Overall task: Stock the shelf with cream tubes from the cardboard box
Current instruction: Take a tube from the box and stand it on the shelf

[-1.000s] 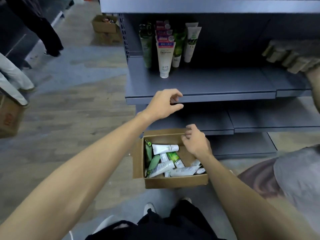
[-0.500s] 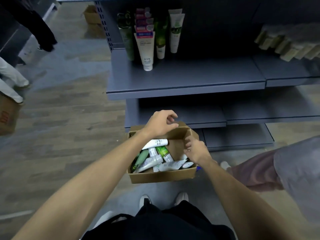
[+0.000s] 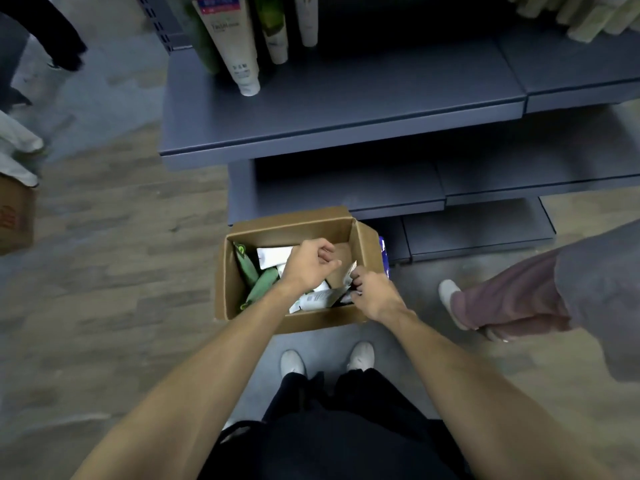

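Two hands in brown cardboard box (image 3: 228, 278): left hand (image 3: 308, 265) curled, empty; right hand (image 3: 372, 292) pinching white cream tube (image 3: 317, 299). Tubes likely light, squashy, slick; grip mid-body.

Dim, even indoor light with a bluish cast. The back of the shelf (image 3: 346, 109) falls into deep shadow. Motion blur smears the floor (image 3: 104, 271) at the left edge, and straight lines bow outward toward the corners.

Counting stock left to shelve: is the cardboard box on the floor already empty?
No: the cardboard box holds green tubes and white tubes, with the left hand and right hand reaching into it.
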`<state>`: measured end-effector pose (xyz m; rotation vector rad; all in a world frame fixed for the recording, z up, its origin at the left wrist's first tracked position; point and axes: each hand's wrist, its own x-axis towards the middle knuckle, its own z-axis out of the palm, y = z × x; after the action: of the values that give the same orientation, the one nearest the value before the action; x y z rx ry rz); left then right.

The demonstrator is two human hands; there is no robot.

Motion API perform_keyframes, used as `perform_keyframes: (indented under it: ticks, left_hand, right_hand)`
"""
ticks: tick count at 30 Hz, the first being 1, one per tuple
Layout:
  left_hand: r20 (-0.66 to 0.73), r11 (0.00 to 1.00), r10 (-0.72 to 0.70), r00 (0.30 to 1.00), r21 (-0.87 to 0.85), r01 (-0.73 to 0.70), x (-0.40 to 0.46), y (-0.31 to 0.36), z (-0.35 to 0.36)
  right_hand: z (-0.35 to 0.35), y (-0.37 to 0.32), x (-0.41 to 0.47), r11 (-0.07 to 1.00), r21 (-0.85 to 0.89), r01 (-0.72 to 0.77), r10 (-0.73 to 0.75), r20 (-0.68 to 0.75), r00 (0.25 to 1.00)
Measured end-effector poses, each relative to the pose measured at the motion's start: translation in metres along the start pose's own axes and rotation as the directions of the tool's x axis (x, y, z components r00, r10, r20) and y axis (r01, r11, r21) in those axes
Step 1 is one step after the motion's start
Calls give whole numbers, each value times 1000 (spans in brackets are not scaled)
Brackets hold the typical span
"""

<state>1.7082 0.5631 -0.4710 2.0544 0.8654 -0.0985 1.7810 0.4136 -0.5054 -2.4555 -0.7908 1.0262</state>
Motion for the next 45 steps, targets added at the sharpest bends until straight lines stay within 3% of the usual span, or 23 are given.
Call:
perform_keyframes:
  ticks: [8, 13, 23, 31, 40, 45]
  left_hand:
    - [-32, 967, -241, 970, -98, 237, 23, -12, 51]
    - [7, 941, -336, 942, -28, 336, 29, -20, 75]
    - [-136, 960, -236, 962, 120, 253, 25, -25, 50]
    - [-85, 954, -26, 996, 296, 50, 20, 14, -35]
    - [-87, 935, 71, 994, 354, -36, 15, 77, -130]
    - [-212, 937, 173, 962, 337, -94, 9, 107, -174]
  right_hand:
    - [3, 1, -3, 994, 70, -83, 90, -119, 989]
    - [4, -2, -1, 991, 61, -123, 129, -116, 985]
    - [-3, -5, 5, 993, 44, -114, 117, -81, 990]
    - [-13, -25, 17, 992, 87, -96, 103, -83, 991]
    - [-63, -86, 33, 983, 63, 171, -163, -112, 980]
    - [-98, -128, 42, 953, 57, 296, -279, -205, 938]
